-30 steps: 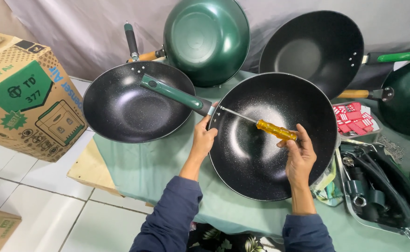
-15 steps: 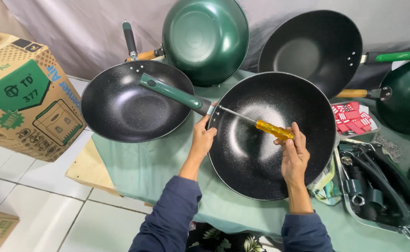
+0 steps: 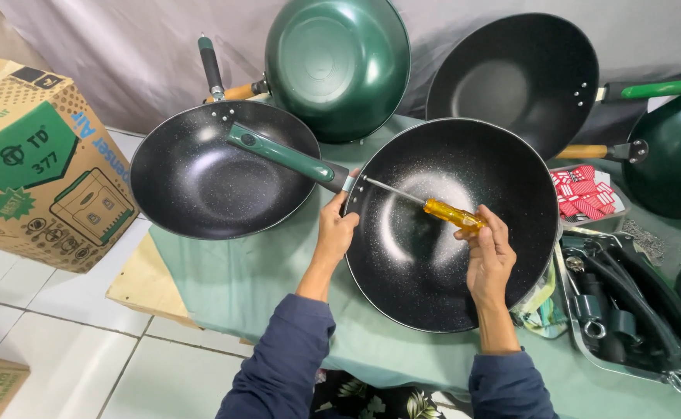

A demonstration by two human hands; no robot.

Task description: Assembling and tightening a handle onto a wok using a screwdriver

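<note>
The right hand is gripping a yellow-handled screwdriver while the left hand, closed on the wok rim, is best holding it steady.

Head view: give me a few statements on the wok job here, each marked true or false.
1. The right hand holds a screwdriver with an amber handle. True.
2. The left hand rests on the cardboard box. False: it grips the near wok's rim beside its green handle.
3. The screwdriver tip points toward the handle joint. True.
4. The near wok holds food. False: it is empty.
</note>
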